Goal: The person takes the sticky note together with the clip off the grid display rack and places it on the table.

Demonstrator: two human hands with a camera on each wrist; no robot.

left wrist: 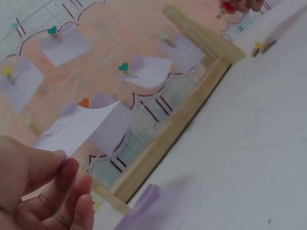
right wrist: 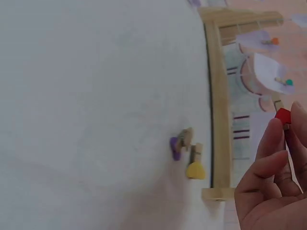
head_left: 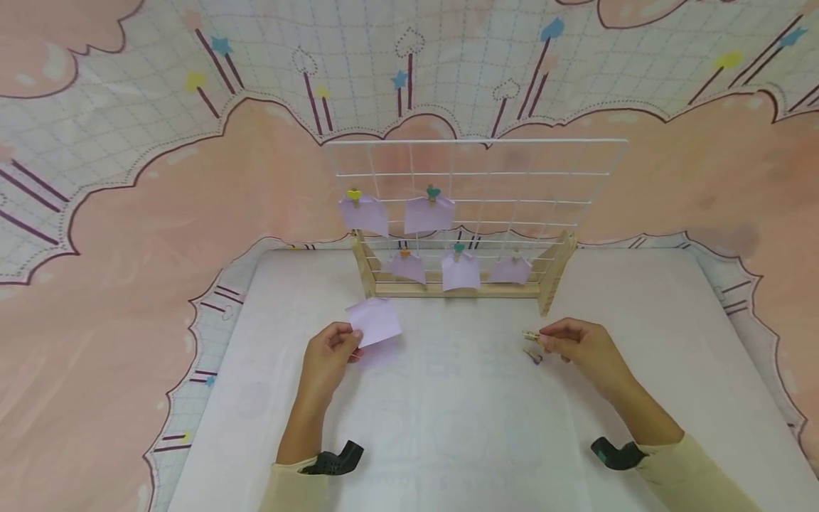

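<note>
My left hand point(head_left: 328, 357) pinches a square of pale purple note paper point(head_left: 377, 323) by its edge between thumb and fingers, in front of the rack's left end. More purple paper point(left wrist: 165, 211) lies on the table below it. My right hand point(head_left: 585, 350) pinches a small wooden clothespin with a red top point(right wrist: 283, 115), right of the rack's front. Close by on the table lie two more clothespins, one with a purple piece point(right wrist: 175, 147) and one with a yellow piece point(right wrist: 195, 170). On the white wire grid point(head_left: 512, 173), several purple notes hang from clothespins.
The grid stands in a wooden base point(head_left: 499, 290) at the back of the white table point(head_left: 448, 427). Its right foot point(head_left: 555, 274) stands just beyond my right hand. A patterned cloth point(head_left: 128, 178) surrounds the table. Dark devices sit on both wrists.
</note>
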